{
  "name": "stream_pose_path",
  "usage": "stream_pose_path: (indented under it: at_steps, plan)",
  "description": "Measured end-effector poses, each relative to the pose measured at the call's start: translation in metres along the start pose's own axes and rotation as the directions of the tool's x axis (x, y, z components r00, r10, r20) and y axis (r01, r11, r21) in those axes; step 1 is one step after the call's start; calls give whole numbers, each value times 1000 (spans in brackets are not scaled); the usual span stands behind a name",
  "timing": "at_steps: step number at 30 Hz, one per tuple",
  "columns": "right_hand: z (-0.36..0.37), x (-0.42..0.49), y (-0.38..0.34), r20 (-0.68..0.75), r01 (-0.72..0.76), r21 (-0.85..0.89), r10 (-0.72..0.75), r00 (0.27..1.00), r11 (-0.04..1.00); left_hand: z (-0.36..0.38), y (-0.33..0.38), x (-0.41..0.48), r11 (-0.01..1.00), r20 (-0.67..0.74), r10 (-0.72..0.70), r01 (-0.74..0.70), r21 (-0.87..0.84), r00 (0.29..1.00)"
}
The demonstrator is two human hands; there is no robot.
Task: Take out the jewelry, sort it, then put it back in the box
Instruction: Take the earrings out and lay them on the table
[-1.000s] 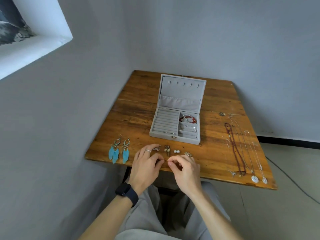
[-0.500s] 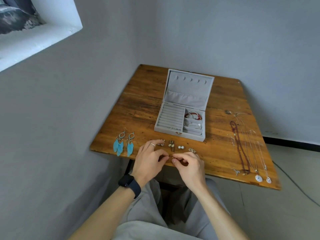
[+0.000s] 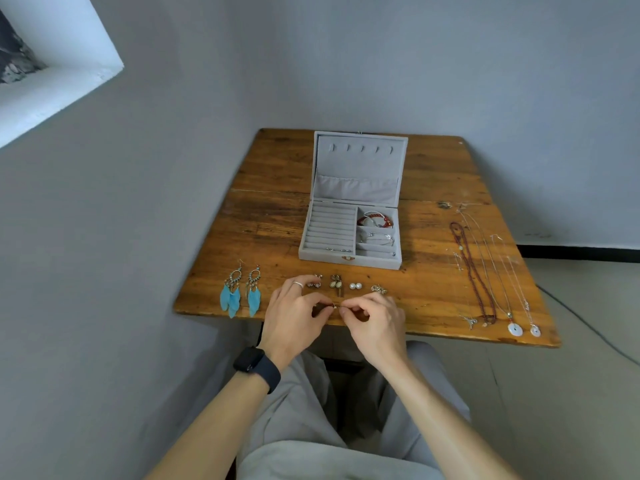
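We pinch tiny piece (image 3: 334, 306) between left hand (image 3: 294, 322) and right hand (image 3: 379, 323), likely fastening it; box (image 3: 374, 263) open at 12 o'clock; necklaces (image 3: 472, 268) laid straight at 2 o'clock, avoiding tangles.

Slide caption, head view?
Left hand and right hand pinch a tiny jewelry piece at the table edge, open jewelry box behind.

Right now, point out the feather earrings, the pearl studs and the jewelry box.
feather earrings (image 3: 230, 301), head view, on the left earring's blue feather.
pearl studs (image 3: 353, 286), head view, on the left pearl.
jewelry box (image 3: 374, 262), head view, on its front wall.
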State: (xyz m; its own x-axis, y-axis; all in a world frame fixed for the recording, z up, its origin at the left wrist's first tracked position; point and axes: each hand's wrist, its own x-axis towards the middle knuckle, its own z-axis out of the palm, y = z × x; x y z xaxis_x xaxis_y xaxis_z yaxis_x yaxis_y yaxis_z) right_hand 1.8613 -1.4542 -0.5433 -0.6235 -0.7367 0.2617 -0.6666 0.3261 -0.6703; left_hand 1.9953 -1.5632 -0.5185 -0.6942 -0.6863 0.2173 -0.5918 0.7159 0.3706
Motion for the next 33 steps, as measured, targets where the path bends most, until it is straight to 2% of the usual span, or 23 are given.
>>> stream_pose_path:
  at_steps: [15,33]
  plan:
    - [0,0,-1,-12,6,-6,-6,1000,1000,0,6,6,997,6,69,-69,28,998]
    - [-3,0,4,48,2,24,-3,999,1000,-9,-5,5,998,45,57,-58,23,997]
